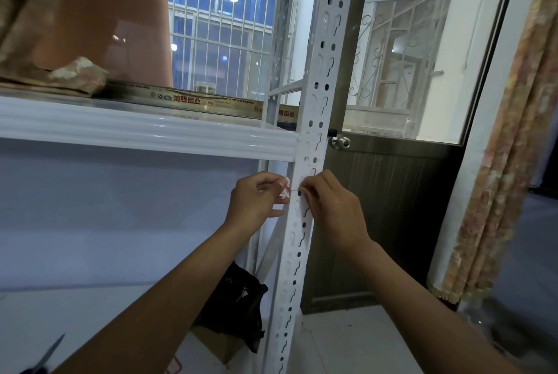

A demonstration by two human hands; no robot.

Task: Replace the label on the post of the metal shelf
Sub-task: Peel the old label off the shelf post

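Observation:
The white perforated metal post of the shelf rises through the middle of the view. A crumpled white-and-red label scrap sticks out at the post's left edge, just below the shelf beam. My left hand pinches this scrap between thumb and fingers. My right hand is on the post's front face at the same height, its fingertips curled against the metal beside the scrap. Whether the right fingers hold any of the label is hidden.
A white shelf beam runs left from the post. A black bag and a cardboard box sit on the lower shelf. Scissors lie at bottom left. A brown door with a knob stands behind; a curtain hangs right.

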